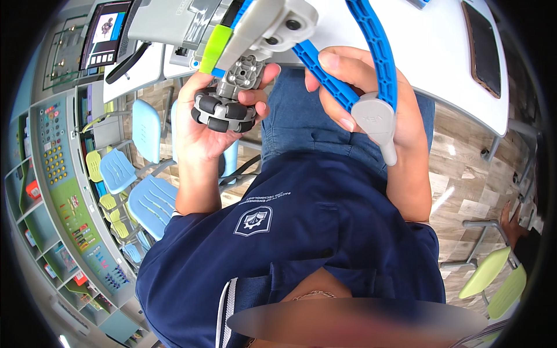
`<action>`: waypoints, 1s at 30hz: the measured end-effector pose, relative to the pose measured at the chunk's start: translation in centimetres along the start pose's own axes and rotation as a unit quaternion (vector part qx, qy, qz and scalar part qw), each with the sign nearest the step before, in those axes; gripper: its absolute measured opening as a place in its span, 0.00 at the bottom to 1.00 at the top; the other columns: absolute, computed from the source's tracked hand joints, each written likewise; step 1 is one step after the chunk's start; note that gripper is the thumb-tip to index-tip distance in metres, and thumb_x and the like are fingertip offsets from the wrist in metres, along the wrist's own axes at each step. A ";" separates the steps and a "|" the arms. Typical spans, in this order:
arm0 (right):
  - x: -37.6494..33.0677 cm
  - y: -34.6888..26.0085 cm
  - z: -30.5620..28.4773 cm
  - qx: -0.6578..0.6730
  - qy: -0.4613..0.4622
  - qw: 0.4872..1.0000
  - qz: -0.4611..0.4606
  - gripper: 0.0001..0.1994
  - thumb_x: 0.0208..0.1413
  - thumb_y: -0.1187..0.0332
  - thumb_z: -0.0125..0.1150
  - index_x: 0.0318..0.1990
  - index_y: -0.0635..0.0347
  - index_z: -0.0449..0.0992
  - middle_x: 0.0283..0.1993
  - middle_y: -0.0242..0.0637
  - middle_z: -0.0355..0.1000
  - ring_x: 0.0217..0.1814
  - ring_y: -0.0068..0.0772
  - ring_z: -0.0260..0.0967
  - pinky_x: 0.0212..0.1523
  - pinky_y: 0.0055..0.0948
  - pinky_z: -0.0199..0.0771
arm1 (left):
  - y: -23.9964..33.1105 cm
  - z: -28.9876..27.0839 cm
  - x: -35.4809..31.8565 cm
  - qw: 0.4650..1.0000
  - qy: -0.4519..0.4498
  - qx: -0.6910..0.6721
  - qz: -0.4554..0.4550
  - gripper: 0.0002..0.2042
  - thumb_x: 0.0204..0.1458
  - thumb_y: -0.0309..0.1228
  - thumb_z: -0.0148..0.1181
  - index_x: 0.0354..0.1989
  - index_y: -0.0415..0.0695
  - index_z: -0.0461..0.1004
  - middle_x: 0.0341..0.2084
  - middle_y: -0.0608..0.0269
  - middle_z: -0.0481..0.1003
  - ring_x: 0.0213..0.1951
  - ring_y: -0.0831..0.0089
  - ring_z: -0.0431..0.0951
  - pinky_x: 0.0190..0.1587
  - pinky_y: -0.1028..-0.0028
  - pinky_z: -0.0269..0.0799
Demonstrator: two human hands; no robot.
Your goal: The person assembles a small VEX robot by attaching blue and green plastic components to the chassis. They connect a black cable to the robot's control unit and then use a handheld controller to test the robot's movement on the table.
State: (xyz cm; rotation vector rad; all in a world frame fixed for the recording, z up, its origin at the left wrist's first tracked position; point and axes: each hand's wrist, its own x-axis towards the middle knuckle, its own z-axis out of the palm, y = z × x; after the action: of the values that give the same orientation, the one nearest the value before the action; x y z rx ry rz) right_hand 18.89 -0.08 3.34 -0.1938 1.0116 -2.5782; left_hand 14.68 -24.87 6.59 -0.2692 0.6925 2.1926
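A toy-robot build of grey, blue and green plastic parts is held up over my lap, at the table's front edge. My left hand is closed around its lower left end, cupping a grey and black omni wheel and the grey connector block above it. A bright green piece sits beside a pale grey arm. My right hand is closed on a straight blue beam, thumb on top. In front of that hand, a curved blue beam meets a grey rounded end piece.
A white table carries a dark phone at right and a grey case at left. Behind the case a screen is lit. Blue chairs and shelves of parts stand left; green chairs, right.
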 end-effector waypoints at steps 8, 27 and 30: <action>-0.3 0.0 1.4 0.023 0.035 0.999 -0.007 0.19 0.62 0.57 0.62 0.37 0.69 0.79 0.18 0.35 0.69 0.16 0.21 0.64 0.17 0.20 0.58 | -0.7 -0.1 0.0 0.997 -0.012 -0.081 0.004 0.31 0.60 0.39 0.55 0.68 0.35 0.59 0.58 0.24 0.66 0.36 0.64 0.73 0.49 0.51 0.77; -0.9 2.0 2.3 0.096 0.055 0.992 -0.066 0.21 0.69 0.59 0.45 0.47 0.75 0.70 0.22 0.34 0.66 0.14 0.15 0.53 0.15 0.17 0.50 | -1.3 0.4 0.7 1.000 0.001 -0.023 0.008 0.29 0.61 0.39 0.54 0.66 0.32 0.59 0.57 0.27 0.68 0.35 0.66 0.76 0.51 0.53 0.78; -0.7 2.5 2.4 0.061 0.096 0.992 -0.048 0.18 0.70 0.63 0.42 0.48 0.76 0.67 0.23 0.34 0.65 0.13 0.15 0.50 0.15 0.17 0.47 | -1.4 0.5 0.9 1.000 0.001 -0.010 0.017 0.29 0.61 0.39 0.54 0.66 0.32 0.59 0.57 0.27 0.68 0.35 0.67 0.76 0.51 0.53 0.78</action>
State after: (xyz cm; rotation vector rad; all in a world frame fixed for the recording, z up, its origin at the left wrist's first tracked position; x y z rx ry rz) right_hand 20.84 -3.02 3.34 0.0399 0.9248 -2.7786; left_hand 15.16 -23.31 6.13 -0.2731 0.6806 2.2328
